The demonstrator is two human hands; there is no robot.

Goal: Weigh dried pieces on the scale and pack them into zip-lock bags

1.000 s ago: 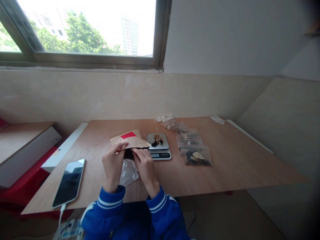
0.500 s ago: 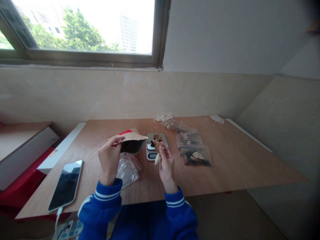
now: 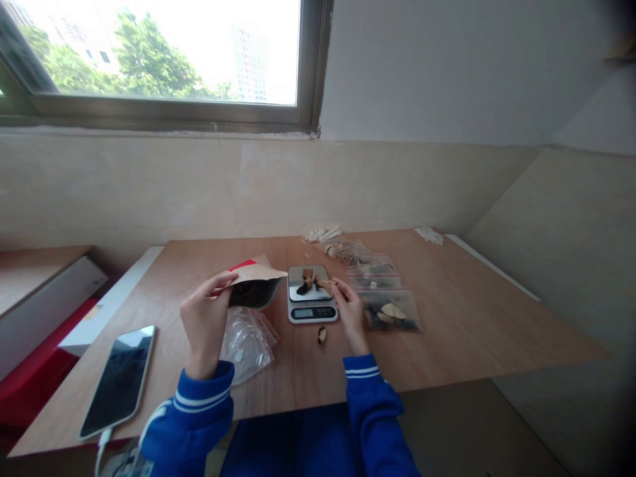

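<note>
Left hand (image 3: 206, 321), left of centre frame, grips a paper pouch (image 3: 258, 271) by its edge, mouth gaping. Right hand (image 3: 352, 310), right of centre, pinches a brown dried piece (image 3: 324, 285) at the right side of the scale (image 3: 292, 314); contact with its plate unclear. One loose piece (image 3: 322, 336) lies below on the worktop (image 3: 447, 311), lower centre.
</note>
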